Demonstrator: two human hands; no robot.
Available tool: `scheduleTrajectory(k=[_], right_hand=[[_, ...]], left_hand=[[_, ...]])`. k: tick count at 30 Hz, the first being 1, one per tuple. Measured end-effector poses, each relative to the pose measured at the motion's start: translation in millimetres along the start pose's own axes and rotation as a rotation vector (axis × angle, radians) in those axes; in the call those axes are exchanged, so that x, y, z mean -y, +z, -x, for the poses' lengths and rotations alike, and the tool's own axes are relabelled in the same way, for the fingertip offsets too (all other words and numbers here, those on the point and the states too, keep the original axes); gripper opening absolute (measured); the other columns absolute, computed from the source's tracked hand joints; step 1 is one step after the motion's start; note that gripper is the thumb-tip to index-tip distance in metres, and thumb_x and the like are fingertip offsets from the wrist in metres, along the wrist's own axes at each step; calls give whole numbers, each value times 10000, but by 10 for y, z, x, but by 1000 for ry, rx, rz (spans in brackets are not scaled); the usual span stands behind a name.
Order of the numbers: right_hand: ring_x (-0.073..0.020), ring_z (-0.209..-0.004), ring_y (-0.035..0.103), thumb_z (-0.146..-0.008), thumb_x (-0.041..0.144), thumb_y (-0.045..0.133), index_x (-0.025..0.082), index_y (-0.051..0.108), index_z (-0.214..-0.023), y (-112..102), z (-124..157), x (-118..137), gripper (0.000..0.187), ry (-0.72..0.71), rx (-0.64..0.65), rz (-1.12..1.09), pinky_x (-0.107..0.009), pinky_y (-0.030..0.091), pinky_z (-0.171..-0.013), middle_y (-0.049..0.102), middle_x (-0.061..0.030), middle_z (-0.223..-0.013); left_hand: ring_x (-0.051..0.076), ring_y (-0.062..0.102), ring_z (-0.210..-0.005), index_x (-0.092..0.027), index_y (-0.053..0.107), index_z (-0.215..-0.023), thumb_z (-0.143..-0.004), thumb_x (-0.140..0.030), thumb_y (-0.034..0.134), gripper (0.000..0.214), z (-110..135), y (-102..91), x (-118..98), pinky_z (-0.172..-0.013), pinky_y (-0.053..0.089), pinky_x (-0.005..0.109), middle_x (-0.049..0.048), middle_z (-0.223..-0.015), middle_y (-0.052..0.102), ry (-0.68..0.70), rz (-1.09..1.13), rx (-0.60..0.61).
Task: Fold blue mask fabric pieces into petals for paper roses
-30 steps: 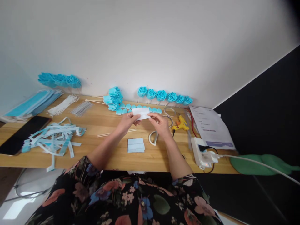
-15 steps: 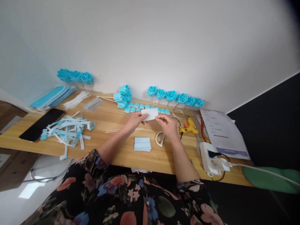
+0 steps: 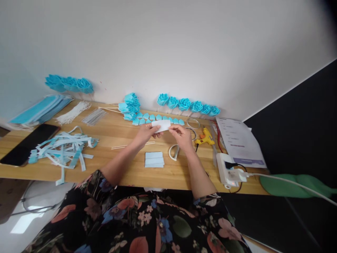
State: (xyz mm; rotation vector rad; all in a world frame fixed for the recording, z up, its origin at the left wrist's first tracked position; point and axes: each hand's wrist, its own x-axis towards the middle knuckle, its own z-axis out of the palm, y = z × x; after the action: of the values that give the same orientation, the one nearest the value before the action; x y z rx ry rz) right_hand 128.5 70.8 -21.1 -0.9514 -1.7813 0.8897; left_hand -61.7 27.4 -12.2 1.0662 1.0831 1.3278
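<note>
1. Holding sheet (image 3: 161, 125) over table (image 3: 173, 177): left hand (image 3: 146, 134) pinches left end, right hand (image 3: 183, 138) pinches right edge.
2. Paper (image 3: 238, 138): print too small to read.
3. Stack (image 3: 154, 160): set back from front edge, room both sides.

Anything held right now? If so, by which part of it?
A small white rectangular sheet of thin, fabric-like material: the left hand holds its lower left part, thumb on top; the right hand pinches its lower right corner.
</note>
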Motion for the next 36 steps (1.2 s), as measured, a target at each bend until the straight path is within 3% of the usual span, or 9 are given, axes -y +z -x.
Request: scheduleTrajectory(k=[8, 12, 19, 28, 32, 36], right_hand=[[-203, -982, 683, -821, 358, 674, 225, 724, -844, 16, -18, -13, 144, -38, -15, -47, -312, 544, -794, 744, -54, -1058], [-203, -984, 685, -815, 328, 671, 215, 718, -835, 31, -9, -9, 124, -43, -24, -59, -314, 543, -807, 742, -64, -1060], [-159, -780, 649, -815, 356, 660, 209, 691, -896, 30, -15, -48, 171, 31, -30, -41, -301, 526, -773, 716, -22, -858], [-173, -854, 649, -823, 360, 641, 241, 680, -1099, 38, -25, -97, 304, 35, -34, -81, -314, 527, -827, 686, -32, -906], [-167, -818, 639, -813, 359, 649, 244, 685, -1087, 46, -31, -100, 299, 40, -54, -93, -309, 531, -798, 675, -22, -877], [-174, -832, 659, -828, 398, 654, 249, 678, -1133, 46, -24, -50, 341, 64, -18, -154, -314, 545, -775, 701, -29, -921]], left_hand=[[140, 601, -553, -119, 687, -768, -624, -473, 824, 406, -27, 4, 15, -524, 422, 255, 57, -658, 701, -3, -42, -4], [131, 579, -535, -117, 685, -791, -587, -425, 838, 400, -34, 10, 12, -513, 409, 248, 40, -630, 690, -25, -76, -18], [110, 551, -519, -126, 668, -848, -649, -409, 796, 369, -33, 8, 63, -512, 408, 240, 35, -661, 700, 3, -112, 18], [139, 580, -598, -133, 678, -839, -771, -592, 674, 463, -16, 8, -1, -521, 435, 245, 51, -697, 665, 78, -134, 22], [131, 574, -658, -135, 681, -979, -650, -406, 807, 444, -25, 23, 9, -528, 424, 218, 19, -753, 657, 83, -137, -6], [113, 594, -641, -133, 660, -1078, -660, -295, 784, 465, -43, 21, 55, -541, 429, 218, 10, -797, 672, 92, -20, -53]])
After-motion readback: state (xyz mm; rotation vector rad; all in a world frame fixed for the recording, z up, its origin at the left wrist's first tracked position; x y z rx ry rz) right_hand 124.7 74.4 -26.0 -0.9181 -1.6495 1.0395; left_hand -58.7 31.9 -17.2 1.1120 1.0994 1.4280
